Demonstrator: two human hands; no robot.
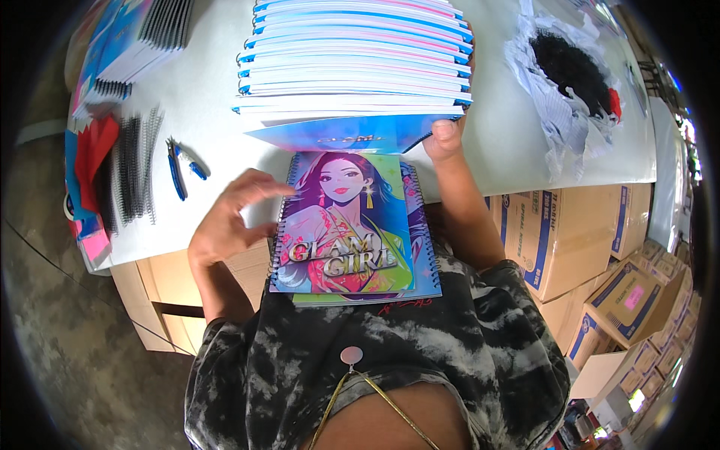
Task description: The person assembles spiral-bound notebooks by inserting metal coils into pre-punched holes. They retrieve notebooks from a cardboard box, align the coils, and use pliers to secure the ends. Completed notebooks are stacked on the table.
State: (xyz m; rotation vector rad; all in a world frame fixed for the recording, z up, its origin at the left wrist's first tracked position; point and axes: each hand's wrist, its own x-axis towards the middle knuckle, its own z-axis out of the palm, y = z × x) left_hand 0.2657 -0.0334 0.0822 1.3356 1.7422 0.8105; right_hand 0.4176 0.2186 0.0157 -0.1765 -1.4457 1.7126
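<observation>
Spiral notebooks with an illustrated woman on the purple and green cover lie overlapped against my shirt at the table's near edge. My left hand is just left of them, fingers curved and apart, holding nothing. My right hand pinches the right end of a blue-covered notebook, its thumb on top and the other fingers hidden. That notebook is tilted in front of a tall stack of spiral notebooks, pages toward me, with coils along the left side.
Left on the white table are blue-handled cutters, loose black coils, red material and more notebooks. At right, crumpled white wrapping holds a black tangled heap. Cardboard boxes stand below the table's right side.
</observation>
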